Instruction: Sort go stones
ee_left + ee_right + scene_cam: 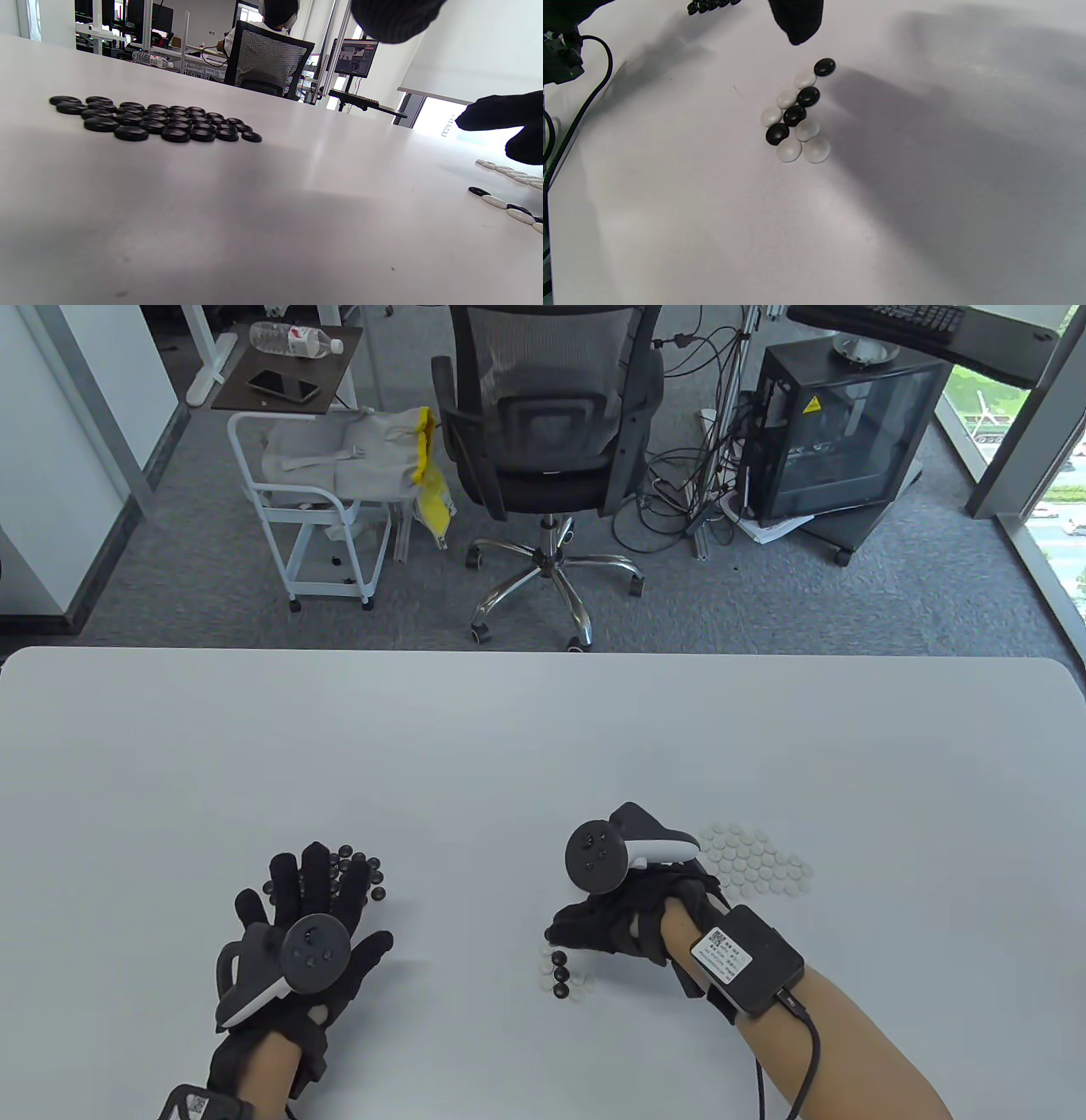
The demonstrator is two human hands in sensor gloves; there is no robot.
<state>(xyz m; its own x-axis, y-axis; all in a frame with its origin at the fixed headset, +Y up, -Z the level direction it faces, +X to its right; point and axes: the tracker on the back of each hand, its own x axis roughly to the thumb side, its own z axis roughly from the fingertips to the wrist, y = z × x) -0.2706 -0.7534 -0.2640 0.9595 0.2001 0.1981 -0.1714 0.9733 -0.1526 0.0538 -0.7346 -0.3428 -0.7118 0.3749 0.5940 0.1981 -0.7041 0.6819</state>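
A: Start with the table view. Where do things stand?

B: The left hand (297, 937) lies flat on the white table (543, 729) with straight, spread fingers, holding nothing. Just beyond its fingertips sits the black stone pile (352, 875). The right hand (632, 920) reaches toward its own left, and the white stone pile (755, 861) lies just past its back, on its right. Below its fingertips is the small mixed cluster (562, 971).

A: Is the right hand gripping a stone?

B: I cannot tell; its fingers curl under the tracker and hide whatever might be between them.

A: The left wrist view?

B: The black stone pile (157, 120) is ahead of the hand and to its left, well gathered, stones touching. Far to its right the mixed cluster (507, 205) shows at the frame's edge, with dark fingertips (500, 114) of the other hand above it.

A: And the right wrist view?

B: One gloved fingertip (797, 21) hangs just above the mixed cluster (797, 114): four black stones and six white, touching one another.

A: So how far along?

B: I judge it nearly done. Both sorted piles are large; only those ten stones remain to be split.
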